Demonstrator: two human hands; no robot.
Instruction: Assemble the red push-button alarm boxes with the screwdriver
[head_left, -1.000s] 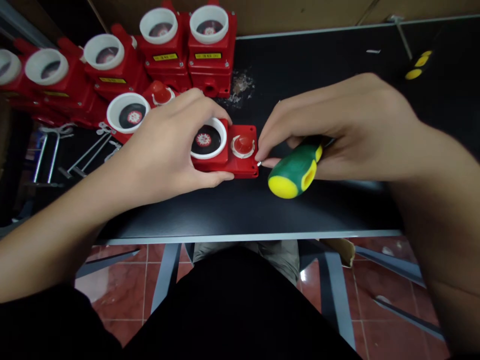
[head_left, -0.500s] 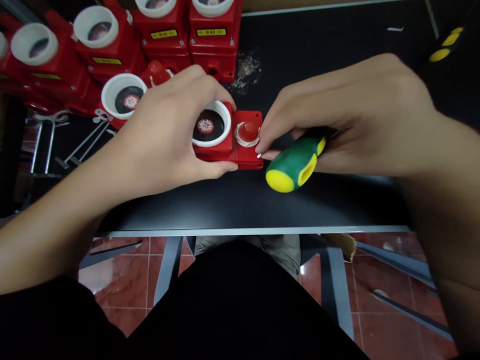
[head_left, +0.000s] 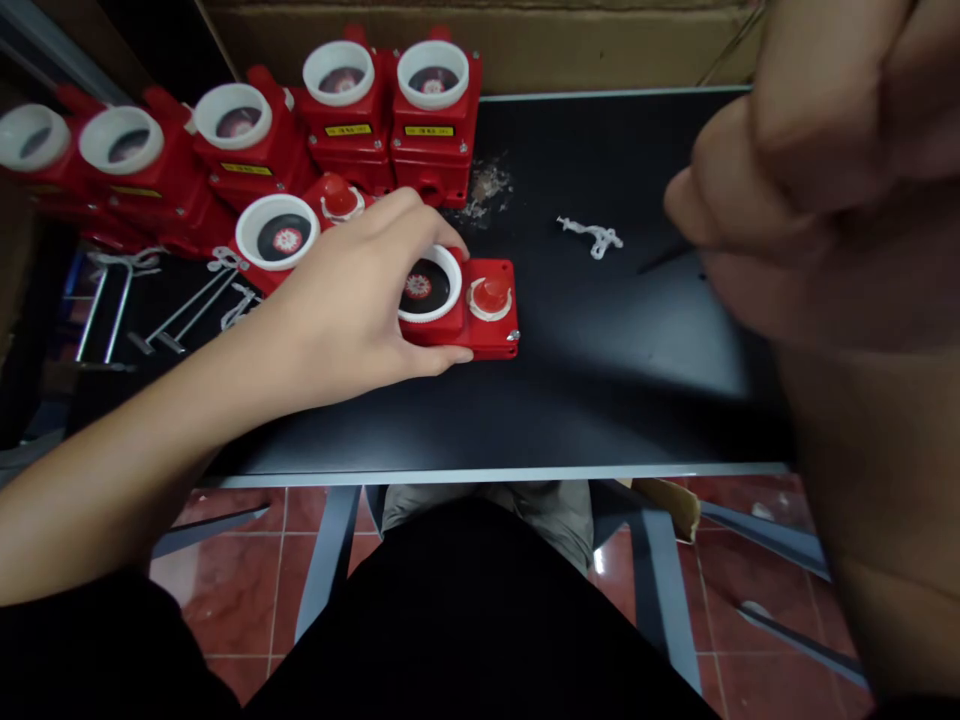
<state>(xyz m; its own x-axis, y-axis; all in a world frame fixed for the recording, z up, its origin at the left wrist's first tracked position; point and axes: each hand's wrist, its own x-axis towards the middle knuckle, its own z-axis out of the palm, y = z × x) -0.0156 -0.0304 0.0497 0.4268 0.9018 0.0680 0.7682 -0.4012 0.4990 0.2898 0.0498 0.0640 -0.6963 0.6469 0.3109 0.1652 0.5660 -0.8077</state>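
Red alarm unit point(head_left: 469, 318): lies flat on the black tabletop point(head_left: 600, 370), near the front edge, left of centre. Carries a white ring with a dark disc point(head_left: 426, 285) and, to its right, a red button in a white collar point(head_left: 490, 296). A small screw head shows at the front right corner.

Left hand point(head_left: 352, 300): laid over the unit's left side, fingers curled around the white ring, thumb pressed along the front edge, holding the unit down.

Right hand point(head_left: 817, 190): raised close to the camera, blurred, well apart from the unit; fingers curled in; whether it holds anything cannot be told.

White plastic scrap point(head_left: 592, 235): on the tabletop, right of and behind the unit.

Pale debris patch point(head_left: 486, 185): just behind the unit.

Row of similar red units point(head_left: 247, 140): along the back left.

Metal brackets point(head_left: 135, 300): far left.
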